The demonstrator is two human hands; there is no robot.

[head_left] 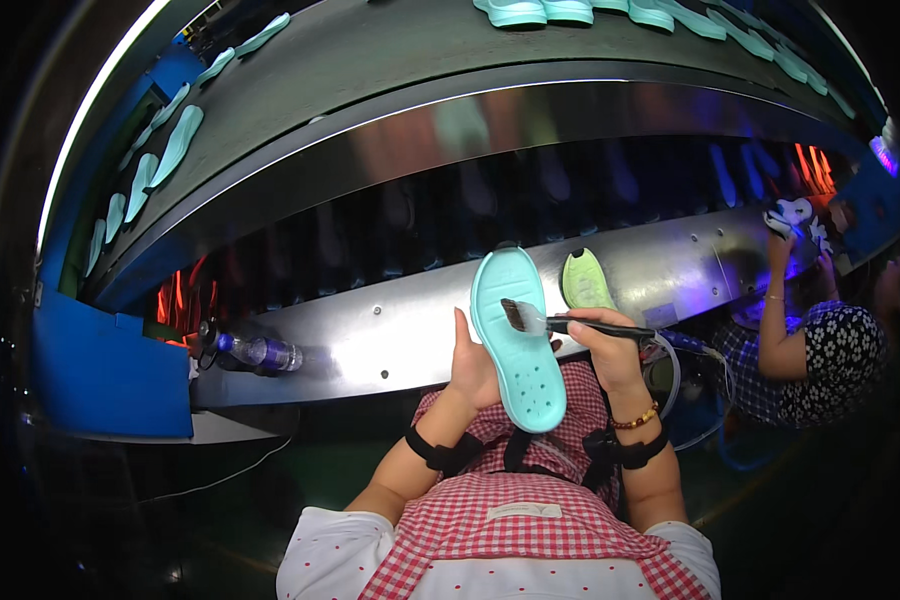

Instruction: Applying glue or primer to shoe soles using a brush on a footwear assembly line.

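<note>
A light turquoise shoe sole (pixel 519 370), with small holes in its lower half, is held up in front of me by my left hand (pixel 474 368). That hand's thumb points up along the sole's left edge, and its other fingers are hidden behind the sole. My right hand (pixel 610 352) grips a brush (pixel 530 317) by its dark handle. The brush's bristles lie against the upper middle of the sole's face. Just beyond my right hand, a pale green sole (pixel 586 281) rests on the metal ledge.
A metal ledge (pixel 360 345) runs across in front of me, with bottles (pixel 260 352) at its left. Beyond it, a dark conveyor belt (pixel 370 70) carries several turquoise soles (pixel 178 146). Orange-red glowing parts show at both ends. A co-worker (pixel 820 355) works at the right.
</note>
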